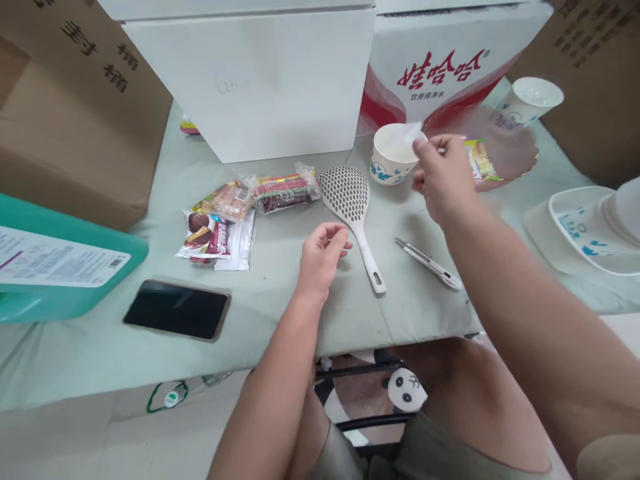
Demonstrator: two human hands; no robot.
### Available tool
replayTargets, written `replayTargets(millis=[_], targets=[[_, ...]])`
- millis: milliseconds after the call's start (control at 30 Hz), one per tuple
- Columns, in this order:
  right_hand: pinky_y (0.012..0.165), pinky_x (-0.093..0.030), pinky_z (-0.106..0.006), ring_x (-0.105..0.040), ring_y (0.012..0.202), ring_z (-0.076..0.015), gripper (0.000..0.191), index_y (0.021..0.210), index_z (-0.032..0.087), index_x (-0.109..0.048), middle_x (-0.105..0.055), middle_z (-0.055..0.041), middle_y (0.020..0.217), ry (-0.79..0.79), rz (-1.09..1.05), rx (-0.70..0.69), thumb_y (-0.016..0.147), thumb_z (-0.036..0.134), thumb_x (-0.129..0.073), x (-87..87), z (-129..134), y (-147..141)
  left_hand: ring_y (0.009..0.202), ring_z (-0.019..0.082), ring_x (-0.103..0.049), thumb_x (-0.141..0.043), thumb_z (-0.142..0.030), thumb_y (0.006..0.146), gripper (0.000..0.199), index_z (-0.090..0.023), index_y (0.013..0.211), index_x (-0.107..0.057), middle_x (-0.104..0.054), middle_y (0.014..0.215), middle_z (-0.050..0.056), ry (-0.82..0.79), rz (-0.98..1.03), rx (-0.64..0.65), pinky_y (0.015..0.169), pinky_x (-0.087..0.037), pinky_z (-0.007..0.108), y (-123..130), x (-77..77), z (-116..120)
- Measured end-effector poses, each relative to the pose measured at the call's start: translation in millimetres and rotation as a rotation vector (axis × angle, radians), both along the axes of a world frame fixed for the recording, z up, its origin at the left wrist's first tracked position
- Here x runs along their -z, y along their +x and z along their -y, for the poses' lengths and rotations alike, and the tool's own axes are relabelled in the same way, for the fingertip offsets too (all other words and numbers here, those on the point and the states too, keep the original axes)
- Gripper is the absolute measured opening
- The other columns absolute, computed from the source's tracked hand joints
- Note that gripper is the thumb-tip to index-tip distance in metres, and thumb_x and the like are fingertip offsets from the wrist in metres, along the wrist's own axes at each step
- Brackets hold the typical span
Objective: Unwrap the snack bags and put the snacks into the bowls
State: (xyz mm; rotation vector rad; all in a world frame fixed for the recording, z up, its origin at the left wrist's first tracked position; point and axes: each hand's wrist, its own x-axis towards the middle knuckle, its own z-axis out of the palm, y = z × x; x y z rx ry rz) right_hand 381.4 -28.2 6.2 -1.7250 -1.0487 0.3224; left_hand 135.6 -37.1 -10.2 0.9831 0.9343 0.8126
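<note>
My right hand (pixel 443 170) is closed at the rim of a white paper cup (pixel 391 163) with blue leaf prints. Between its thumb and fingers is a pale, see-through scrap of plastic (pixel 412 133), blurred, over the cup's mouth. My left hand (pixel 324 257) hovers beside the handle of a light grey slotted skimmer (pixel 353 200), thumb against curled fingers, with nothing visible in them. To the right of the skimmer lies a grey and white utility knife (pixel 429 263), its narrow end pointing up and left.
Packaged snacks (pixel 213 233) and a phone (pixel 177 309) lie left. A pink glass plate (pixel 520 157) holds a yellow packet; another paper cup (pixel 530 103) is by it. White boxes (pixel 295 80) stand behind, a green jug (pixel 65 300) at left, a white container (pixel 550 227) at right.
</note>
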Motion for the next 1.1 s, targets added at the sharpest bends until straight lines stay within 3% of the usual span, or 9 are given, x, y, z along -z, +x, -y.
replayTargets(millis=[100,200,300,400,500,600,700,900,1100], targets=[[0.045,-0.038,-0.024,-0.046,0.047,-0.0055,0.025,0.097,0.025,-0.049,-0.052,0.0062,0.079,0.044,-0.24,0.12,0.086,0.034,-0.07,12.8,39.8,-38.3,0.055,0.008,-0.063,-0.077,-0.036,0.081,0.02,-0.018,0.081,-0.069,-0.067,0.067,-0.003,-0.007,0.035,-0.024,0.057,-0.048,0.021,0.2,-2.7,0.3],[0.048,-0.041,-0.024,-0.049,0.047,-0.0089,0.028,0.089,0.024,-0.055,-0.054,0.0076,0.066,-0.072,-0.303,-0.003,0.08,0.039,-0.076,17.9,76.9,-81.4,0.053,0.009,-0.064,-0.081,-0.043,0.08,0.029,-0.017,0.08,-0.07,-0.071,0.067,-0.001,-0.068,0.07,-0.067,0.053,-0.045,0.02,-4.8,-7.2,0.6],[0.053,-0.045,-0.028,-0.052,0.05,-0.0122,0.035,0.07,0.023,-0.055,-0.056,0.0028,0.054,-0.19,-0.164,-0.19,0.088,0.049,-0.069,10.6,81.8,-108.1,0.054,0.009,-0.065,-0.088,-0.049,0.073,0.038,-0.017,0.074,-0.068,-0.07,0.064,-0.001,-0.096,0.071,-0.146,0.053,-0.043,0.019,-14.8,-10.9,0.3],[0.064,-0.052,-0.032,-0.059,0.058,-0.0158,0.04,0.068,0.023,-0.056,-0.063,-0.002,0.06,-0.173,0.034,-0.324,0.099,0.048,-0.052,3.3,54.6,-122.6,0.054,0.01,-0.065,-0.081,-0.054,0.08,0.041,-0.017,0.072,-0.067,-0.068,0.061,-0.001,-0.154,0.086,-0.232,0.053,-0.042,0.02,-27.4,-12.0,-2.5],[0.087,-0.057,-0.044,-0.071,0.093,-0.0254,0.015,0.1,0.022,-0.066,-0.074,-0.0097,0.101,-0.115,0.322,-0.385,0.094,0.03,-0.054,3.9,9.7,-130.6,0.054,0.01,-0.065,-0.063,-0.051,0.094,0.038,-0.016,0.081,-0.07,-0.07,0.065,0.0,-0.253,0.146,-0.271,0.054,-0.043,0.021,-39.0,-11.8,-8.3],[0.105,-0.05,-0.057,-0.058,0.131,-0.0385,0.058,0.136,0.021,-0.058,-0.059,-0.0188,0.143,-0.195,0.616,-0.426,0.08,0.023,-0.069,8.5,-39.7,-133.1,0.051,0.009,-0.061,-0.053,-0.043,0.099,0.037,-0.017,0.079,-0.069,-0.065,0.06,-0.001,-0.314,0.184,-0.277,0.054,-0.042,0.021,-47.1,-12.7,-14.5],[0.11,-0.044,-0.067,-0.045,0.144,-0.0485,0.093,0.155,0.021,-0.043,-0.04,-0.0234,0.159,-0.397,0.704,-0.468,0.072,0.028,-0.085,14.0,-83.1,-131.6,0.05,0.009,-0.059,-0.048,-0.039,0.1,0.038,-0.017,0.075,-0.066,-0.061,0.057,-0.002,-0.347,0.205,-0.262,0.055,-0.041,0.022,-51.5,-14.7,-19.5],[0.108,-0.046,-0.066,-0.052,0.136,-0.0474,0.097,0.148,0.027,-0.052,-0.05,-0.0173,0.153,-0.482,0.75,-0.681,0.061,0.039,-0.094,33.4,-124.1,-126.7,0.05,0.009,-0.057,-0.043,-0.038,0.102,0.04,-0.018,0.072,-0.061,-0.057,0.057,-0.002,-0.362,0.235,-0.254,0.056,-0.04,0.023,-55.4,-14.9,-27.4],[0.101,-0.05,-0.063,-0.059,0.118,-0.0418,0.082,0.142,0.027,-0.057,-0.063,-0.0155,0.127,-0.378,0.779,-0.573,0.066,0.031,-0.087,38.1,-110.7,-131.3,0.051,0.009,-0.053,-0.046,-0.036,0.1,0.036,-0.019,0.071,-0.058,-0.054,0.057,-0.002,-0.321,0.256,-0.3,0.056,-0.039,0.023,-53.7,-13.9,-27.8]])
